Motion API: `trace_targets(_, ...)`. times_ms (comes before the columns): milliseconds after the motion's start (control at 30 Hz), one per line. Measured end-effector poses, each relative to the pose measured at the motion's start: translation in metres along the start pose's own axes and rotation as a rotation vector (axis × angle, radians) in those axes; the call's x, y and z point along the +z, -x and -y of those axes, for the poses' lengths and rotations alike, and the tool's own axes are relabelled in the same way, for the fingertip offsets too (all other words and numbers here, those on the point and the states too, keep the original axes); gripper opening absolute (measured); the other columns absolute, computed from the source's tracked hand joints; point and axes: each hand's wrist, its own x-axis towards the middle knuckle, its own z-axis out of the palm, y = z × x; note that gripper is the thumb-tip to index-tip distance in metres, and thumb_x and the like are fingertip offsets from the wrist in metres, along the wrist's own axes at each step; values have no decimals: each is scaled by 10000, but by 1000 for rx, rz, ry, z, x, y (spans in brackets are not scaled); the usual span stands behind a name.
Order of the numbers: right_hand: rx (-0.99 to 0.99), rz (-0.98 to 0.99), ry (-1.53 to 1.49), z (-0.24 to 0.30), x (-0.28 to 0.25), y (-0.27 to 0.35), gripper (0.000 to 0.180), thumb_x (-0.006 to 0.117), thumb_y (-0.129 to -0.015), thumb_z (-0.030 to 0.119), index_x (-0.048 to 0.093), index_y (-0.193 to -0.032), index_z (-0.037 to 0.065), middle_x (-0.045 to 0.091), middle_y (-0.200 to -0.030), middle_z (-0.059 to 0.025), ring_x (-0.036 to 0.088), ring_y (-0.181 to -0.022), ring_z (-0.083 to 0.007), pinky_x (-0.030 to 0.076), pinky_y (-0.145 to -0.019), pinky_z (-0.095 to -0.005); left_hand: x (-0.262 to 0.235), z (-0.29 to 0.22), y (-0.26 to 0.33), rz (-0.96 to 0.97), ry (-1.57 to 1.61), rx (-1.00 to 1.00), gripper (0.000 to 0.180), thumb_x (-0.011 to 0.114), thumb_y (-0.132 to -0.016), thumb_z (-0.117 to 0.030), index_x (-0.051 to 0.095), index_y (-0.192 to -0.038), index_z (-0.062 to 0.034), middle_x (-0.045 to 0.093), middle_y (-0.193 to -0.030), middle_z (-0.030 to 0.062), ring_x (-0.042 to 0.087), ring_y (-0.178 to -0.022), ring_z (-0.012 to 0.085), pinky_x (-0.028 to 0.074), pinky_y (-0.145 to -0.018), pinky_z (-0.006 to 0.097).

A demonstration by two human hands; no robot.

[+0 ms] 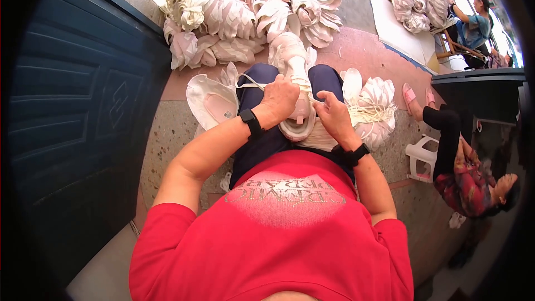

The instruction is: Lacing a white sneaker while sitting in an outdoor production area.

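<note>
A pale pink and white shoe upper (294, 58) lies lengthwise on my lap between my knees, its heel opening toward me. Closed at its left side, my left hand (278, 100) grips a cream shoelace (249, 84), part of which loops out to the left. On the shoe's right side my right hand (334, 117) pinches what looks like another stretch of lace, with thumb and fingertips together. Laces cross the shoe's throat between both hands. Beside my left knee sits another white upper (214, 103), its opening facing up. Dark bands circle both wrists.
Tied bundles of pale uppers (228, 17) are heaped beyond my knees. By my right knee is a bundle with cream laces (377, 108). A dark blue door (72, 89) stands at left. One person sits near a white stool (422, 158) at right; another works farther off.
</note>
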Motion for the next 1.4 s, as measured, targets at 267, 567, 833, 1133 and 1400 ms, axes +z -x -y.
trace_targets(267, -277, -43, 181, -4, 28, -9, 379, 563, -725, 62, 486, -1095, 54, 616, -783, -120, 597, -689, -311, 471, -578, -390, 18, -3, -2, -7, 177, -104, 116, 548, -698, -111, 600, -689, -7, 579, -778, 145, 550, -776, 299, 477, -659, 386)
trace_targets(567, -316, -72, 218, -25, 23, -16, 543, 554, -683, 46, 411, -1206, 39, 618, -750, -123, 596, -612, -316, 473, -546, -404, 23, -17, 0, -120, 262, -101, 145, 514, -727, -68, 597, -833, -16, 580, -758, 163, 534, -796, 324, 434, -701, 406)
trace_targets(833, -265, 19, 187, -24, 21, -23, 489, 533, -689, 28, 435, -1168, 35, 626, -799, -140, 603, -672, -329, 474, -588, -421, 28, -28, -9, -132, 191, -175, 266, 509, -707, -28, 554, -968, 1, 577, -741, 167, 526, -776, 329, 436, -696, 396)
trace_targets(1133, -253, -18, -98, -23, 13, -30, 279, 524, -745, 25, 506, -1024, 19, 598, -878, -177, 587, -808, -326, 453, -676, -425, 16, -11, -8, -106, 400, -105, 299, 523, -723, -61, 546, -1017, -6, 593, -790, 155, 563, -775, 332, 447, -707, 408)
trace_targets(1400, 55, 186, -726, 13, -44, -38, 170, 533, -807, 109, 537, -919, -18, 569, -783, -165, 561, -666, -246, 446, -583, -341, -15, -32, -18, 217, 120, -50, 239, 529, -790, -263, 586, -929, -78, 602, -713, 171, 596, -708, 336, 471, -641, 437)
